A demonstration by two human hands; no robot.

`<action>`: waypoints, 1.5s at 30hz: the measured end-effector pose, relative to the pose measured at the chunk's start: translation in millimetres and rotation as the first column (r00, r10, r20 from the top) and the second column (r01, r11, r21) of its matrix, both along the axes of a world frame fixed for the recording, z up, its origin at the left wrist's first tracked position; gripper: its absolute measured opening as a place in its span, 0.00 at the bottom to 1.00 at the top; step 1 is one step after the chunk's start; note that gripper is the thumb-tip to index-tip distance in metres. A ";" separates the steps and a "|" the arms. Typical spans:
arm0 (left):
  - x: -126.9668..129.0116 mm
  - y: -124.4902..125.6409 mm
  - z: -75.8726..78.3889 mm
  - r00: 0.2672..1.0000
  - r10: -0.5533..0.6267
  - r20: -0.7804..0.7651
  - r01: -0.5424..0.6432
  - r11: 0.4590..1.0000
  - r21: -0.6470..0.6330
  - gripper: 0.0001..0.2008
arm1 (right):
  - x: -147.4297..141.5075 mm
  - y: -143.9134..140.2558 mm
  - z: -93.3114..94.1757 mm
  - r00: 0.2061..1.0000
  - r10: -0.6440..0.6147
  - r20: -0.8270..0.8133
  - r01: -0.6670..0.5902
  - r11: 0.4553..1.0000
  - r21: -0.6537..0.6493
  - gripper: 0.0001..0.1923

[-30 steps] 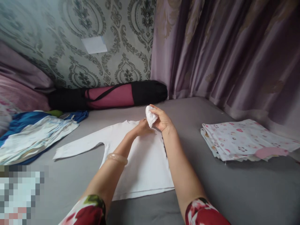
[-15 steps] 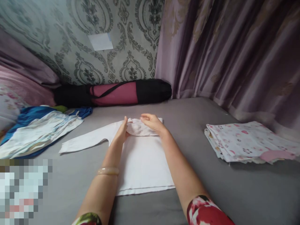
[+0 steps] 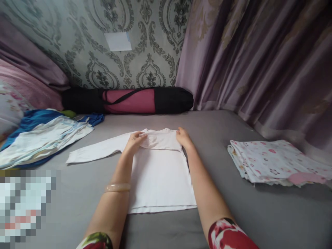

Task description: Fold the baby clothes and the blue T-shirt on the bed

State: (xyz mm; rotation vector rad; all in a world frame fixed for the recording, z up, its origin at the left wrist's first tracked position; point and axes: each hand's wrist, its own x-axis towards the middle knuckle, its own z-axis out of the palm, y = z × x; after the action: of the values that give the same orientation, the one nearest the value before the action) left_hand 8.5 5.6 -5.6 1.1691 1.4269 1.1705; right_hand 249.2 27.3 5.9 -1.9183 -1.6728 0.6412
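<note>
Two hands are laid flat near the top of a white shirt (image 3: 160, 173) spread on the grey bed (image 3: 233, 221). The left hand (image 3: 135, 141) is pressed on the folded-over part near the collar, fingers (image 3: 142, 135) spread out and nothing gripped. The right hand (image 3: 183, 137) is rested on the shirt's right shoulder edge, fingers loose and flat. The shirt's long side is pointed away from the body, toward the wall. One sleeve (image 3: 94, 151) is stretched out to the left, nearer the left hand. The other sleeve is hidden from sight. A folded flowery cloth (image 3: 275, 160) is kept well apart on the right.
</note>
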 end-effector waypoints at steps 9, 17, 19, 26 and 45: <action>-8.7 4.5 -11.6 0.914 0.119 -0.389 -0.117 0.993 0.028 0.21 | -39.7 -23.1 -27.1 0.914 0.058 0.402 -0.076 0.997 0.030 0.35; -7.6 3.4 -14.3 0.717 0.138 -0.683 -0.090 0.990 0.105 0.19 | -38.6 -20.4 -36.3 0.884 0.058 0.464 -0.080 0.996 0.029 0.37; -8.3 4.2 -17.3 0.656 0.130 -0.744 -0.060 0.991 0.120 0.20 | -39.4 -20.1 -36.5 0.881 0.058 0.470 -0.078 0.997 0.023 0.37; -13.3 2.2 -17.5 0.518 0.148 -0.843 0.004 0.984 0.176 0.23 | -36.9 -21.5 -29.1 0.891 0.062 0.450 -0.071 0.997 0.003 0.35; -15.3 2.1 -9.6 0.573 0.038 -0.818 -0.069 0.998 -0.002 0.19 | -69.2 -39.9 -18.8 0.784 0.474 0.400 -0.474 0.874 -0.106 0.32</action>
State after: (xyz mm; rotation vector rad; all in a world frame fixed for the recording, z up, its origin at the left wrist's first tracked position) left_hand -6.8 7.7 -15.2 1.7825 2.1696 0.6001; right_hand 180.0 -12.7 -12.8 -1.7118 -2.4745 0.4183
